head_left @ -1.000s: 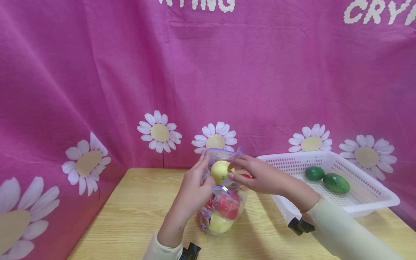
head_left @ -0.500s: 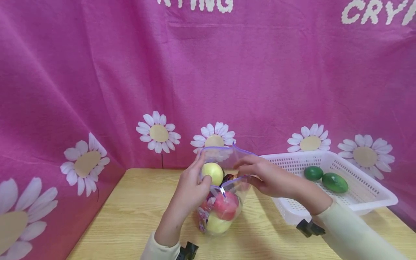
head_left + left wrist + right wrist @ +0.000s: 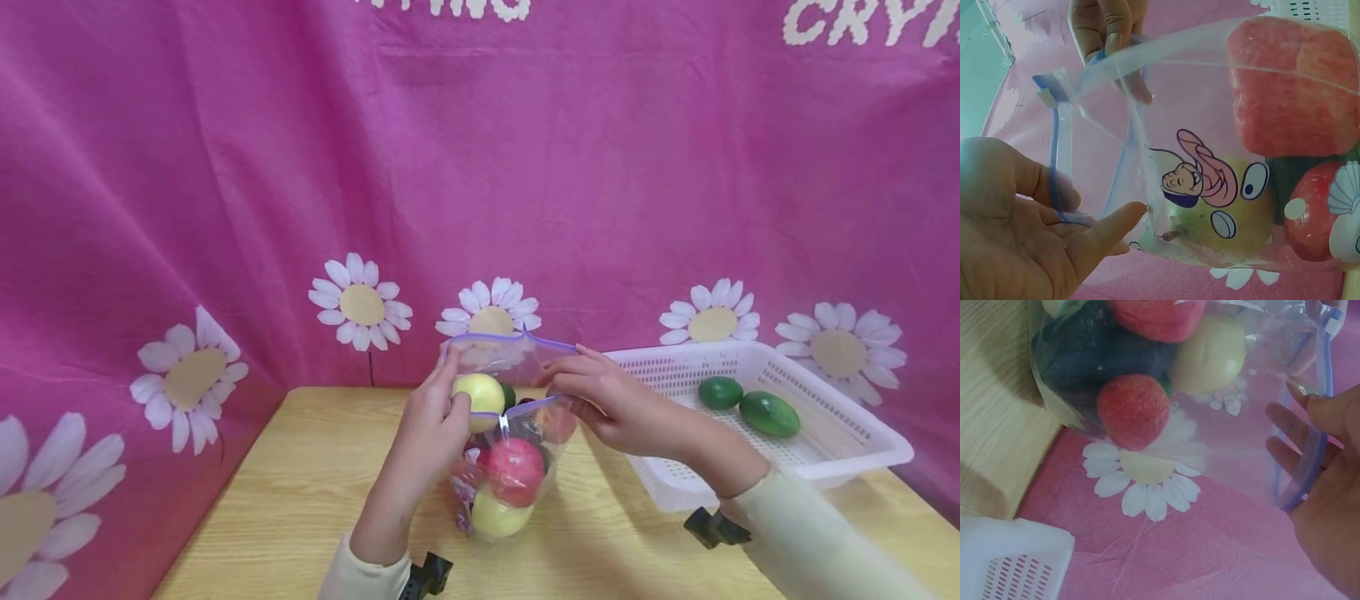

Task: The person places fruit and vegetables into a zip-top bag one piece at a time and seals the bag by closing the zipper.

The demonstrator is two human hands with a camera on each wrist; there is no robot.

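Observation:
A clear zip bag (image 3: 489,352) with a blue-purple zip edge stands on the wooden table, its mouth spread wide. My left hand (image 3: 431,425) holds the left side of the mouth, thumb and fingers at the zip edge. On the right side, my right hand (image 3: 603,400) grips the rim; in the right wrist view its fingers lie across the zip edge. A pale yellow fruit (image 3: 480,390) sits high in the bag. Below show a red fruit (image 3: 516,471) and another yellow fruit (image 3: 497,512). Dark green produce (image 3: 1104,353) and a smaller red fruit (image 3: 1134,412) press against the plastic.
A white perforated basket (image 3: 862,462) stands to the right with two green fruits, one small (image 3: 721,392) and one longer (image 3: 770,414). Behind the wooden table (image 3: 322,467) hangs a pink cloth (image 3: 600,183) with white daisies.
My right hand has drawn back from the yellow fruit to the bag's right rim. The mouth has spread wider, and the yellow fruit has shifted left.

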